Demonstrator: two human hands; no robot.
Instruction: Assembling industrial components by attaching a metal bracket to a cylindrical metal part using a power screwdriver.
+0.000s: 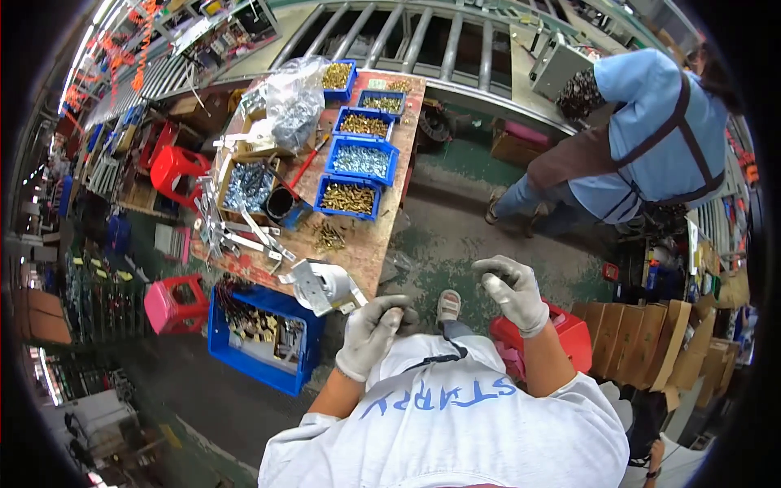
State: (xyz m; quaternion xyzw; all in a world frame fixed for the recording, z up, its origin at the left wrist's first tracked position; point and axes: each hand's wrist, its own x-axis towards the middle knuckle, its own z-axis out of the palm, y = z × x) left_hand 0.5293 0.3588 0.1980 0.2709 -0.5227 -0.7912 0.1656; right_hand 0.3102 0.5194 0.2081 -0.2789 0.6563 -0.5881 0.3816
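Note:
My left hand [373, 335], in a pale grey work glove, is in front of my body with its fingers curled in toward the thumb. Whatever may be inside that curl is hidden. Just beyond it, at the near corner of the wooden table, sits a white cylindrical part on a metal bracket [324, 289]; I cannot tell whether the glove touches it. My right hand [516, 298], gloved the same way, is raised above the floor to the right. Its fingers are bent, with a gap between them and the thumb, and nothing shows in it.
Blue bins of brass-coloured screws [348, 197] and silver screws [360, 161] line the table [396, 191]. A red-handled tool [309, 161] and metal brackets [236, 236] lie left. A blue crate [260, 370] and red stools [175, 305] stand below. A co-worker [634, 138] stands right.

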